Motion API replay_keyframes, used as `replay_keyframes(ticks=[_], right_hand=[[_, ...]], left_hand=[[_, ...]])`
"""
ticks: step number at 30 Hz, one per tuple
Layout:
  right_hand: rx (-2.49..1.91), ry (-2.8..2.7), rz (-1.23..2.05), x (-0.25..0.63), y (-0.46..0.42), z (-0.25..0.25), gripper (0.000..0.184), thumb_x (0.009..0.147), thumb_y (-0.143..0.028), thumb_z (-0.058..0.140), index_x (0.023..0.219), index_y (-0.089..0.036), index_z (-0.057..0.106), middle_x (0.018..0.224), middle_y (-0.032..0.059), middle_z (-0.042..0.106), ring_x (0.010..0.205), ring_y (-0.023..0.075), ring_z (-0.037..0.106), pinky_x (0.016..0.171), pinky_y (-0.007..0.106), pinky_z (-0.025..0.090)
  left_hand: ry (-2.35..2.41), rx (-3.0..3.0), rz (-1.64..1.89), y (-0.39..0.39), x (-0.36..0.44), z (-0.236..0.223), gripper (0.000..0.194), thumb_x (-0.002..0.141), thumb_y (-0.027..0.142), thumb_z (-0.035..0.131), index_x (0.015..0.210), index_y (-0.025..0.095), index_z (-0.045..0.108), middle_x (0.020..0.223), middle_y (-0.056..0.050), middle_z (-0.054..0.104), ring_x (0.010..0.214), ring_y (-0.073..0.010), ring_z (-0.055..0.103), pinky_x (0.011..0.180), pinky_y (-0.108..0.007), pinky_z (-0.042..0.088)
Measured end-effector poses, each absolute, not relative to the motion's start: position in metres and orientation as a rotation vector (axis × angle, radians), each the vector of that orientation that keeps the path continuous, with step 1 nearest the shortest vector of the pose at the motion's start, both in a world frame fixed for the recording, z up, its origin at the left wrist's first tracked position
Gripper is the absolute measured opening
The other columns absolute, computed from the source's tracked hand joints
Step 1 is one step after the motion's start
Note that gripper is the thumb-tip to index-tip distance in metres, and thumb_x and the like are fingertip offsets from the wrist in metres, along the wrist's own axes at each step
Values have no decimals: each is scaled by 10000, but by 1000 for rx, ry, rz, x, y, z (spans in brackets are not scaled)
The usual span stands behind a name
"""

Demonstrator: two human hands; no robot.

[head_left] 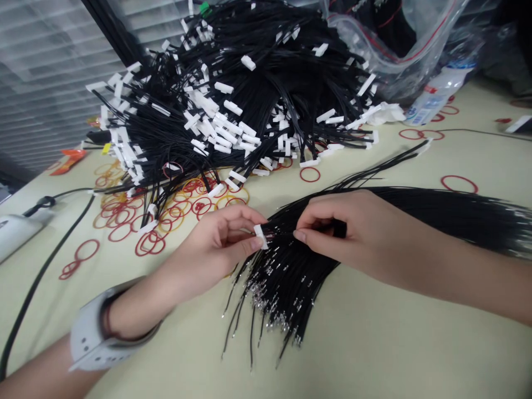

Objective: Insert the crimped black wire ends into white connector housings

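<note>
My left hand point(216, 244) pinches a small white plastic connector point(261, 236) between thumb and forefinger. My right hand point(344, 227) faces it, fingers pinched on thin black wires point(277, 235) that run into the connector. Both hands hover over a fanned bundle of loose black wires point(286, 282) with bare metal terminals, lying on the pale table point(374, 343). A white band point(89, 338) sits on my left wrist.
A big heap of black wires with white connectors fitted point(233, 100) fills the back. Red and yellow rubber bands point(145, 216) lie scattered left. A clear plastic bag point(394, 39) and a bottle point(436, 91) stand back right. A black cable point(37, 282) runs left.
</note>
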State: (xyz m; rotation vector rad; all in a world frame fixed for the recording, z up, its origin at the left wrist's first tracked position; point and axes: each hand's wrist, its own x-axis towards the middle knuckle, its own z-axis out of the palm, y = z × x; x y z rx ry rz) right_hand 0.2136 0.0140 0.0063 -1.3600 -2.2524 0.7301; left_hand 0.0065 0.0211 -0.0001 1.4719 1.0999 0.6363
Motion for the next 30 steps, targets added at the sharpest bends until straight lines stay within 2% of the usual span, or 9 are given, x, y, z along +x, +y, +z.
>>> replay_keyframes(ticks=[10, 17, 22, 30], right_hand=[[-1302, -2264, 703, 212, 11, 5, 141, 782, -174, 524, 683, -191, 624, 614, -51, 588, 520, 56, 470, 472, 205, 307], [-1285, -2278, 637, 212, 13, 5, 128, 774, -168, 537, 674, -193, 612, 616, -66, 575, 533, 44, 462, 499, 198, 316], [-1287, -2287, 607, 211, 13, 5, 122, 768, -162, 535, 670, -191, 602, 606, -70, 567, 526, 39, 448, 488, 194, 308], [-1315, -2290, 675, 213, 9, 7, 157, 779, -183, 518, 646, -194, 601, 566, -65, 554, 484, 42, 436, 444, 201, 288]], left_hand=[[1114, 1438, 621, 21, 7, 0, 135, 750, 136, 629, 860, 173, 559, 744, 16, 640, 668, -94, 583, 577, -177, 425], [1124, 1397, 614, 20, 7, 1, 145, 743, 128, 637, 857, 172, 560, 714, 25, 635, 638, -79, 566, 556, -162, 411], [1104, 1386, 625, 21, 8, 1, 156, 738, 86, 631, 852, 169, 565, 685, 46, 630, 612, -54, 554, 551, -131, 411], [1130, 1406, 631, 21, 8, 1, 147, 731, 110, 648, 845, 171, 578, 695, 31, 641, 618, -76, 571, 547, -153, 423]])
